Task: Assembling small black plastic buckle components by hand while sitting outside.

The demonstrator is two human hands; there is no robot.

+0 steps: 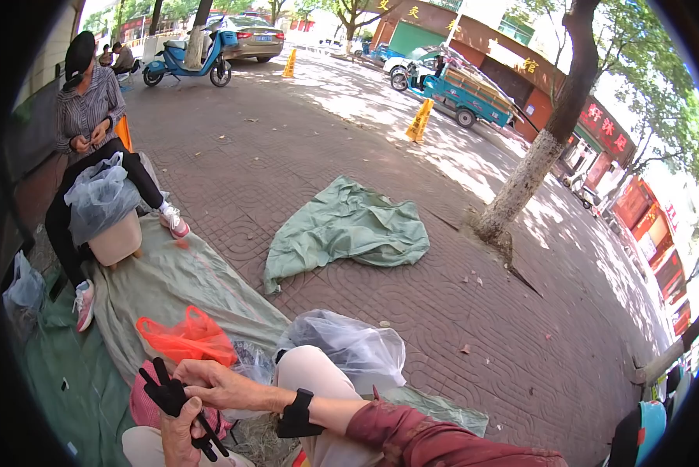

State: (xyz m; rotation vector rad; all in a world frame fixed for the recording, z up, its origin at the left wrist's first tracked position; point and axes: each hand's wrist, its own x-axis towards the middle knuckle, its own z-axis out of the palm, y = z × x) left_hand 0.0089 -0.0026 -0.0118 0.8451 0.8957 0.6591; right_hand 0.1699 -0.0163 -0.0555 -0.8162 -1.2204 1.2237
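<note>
Low in the head view, my left hand (pixel 180 437) is closed around a black, several-pronged piece (pixel 165 395), its thumb pressed against it. More thin black prongs (pixel 209 440) stick out on the other side of that hand; whether they belong to the same piece I cannot tell. My right hand (pixel 221 386) reaches in from the right, fingertips pinched at the black piece's edge. A black strap (pixel 296 412) circles my right wrist, below a dark red sleeve (pixel 419 432). Behind the hands lies a pink item (pixel 143 405), partly hidden.
An orange-red plastic bag (pixel 187 336) and a clear plastic bag (pixel 349 342) lie just beyond my knees. Green cloth (pixel 186 272) covers ground at left, where a person (pixel 93 117) sits behind a bagged bucket (pixel 117 240). Another green cloth (pixel 353 226) lies crumpled on the paving, near a tree (pixel 525 171).
</note>
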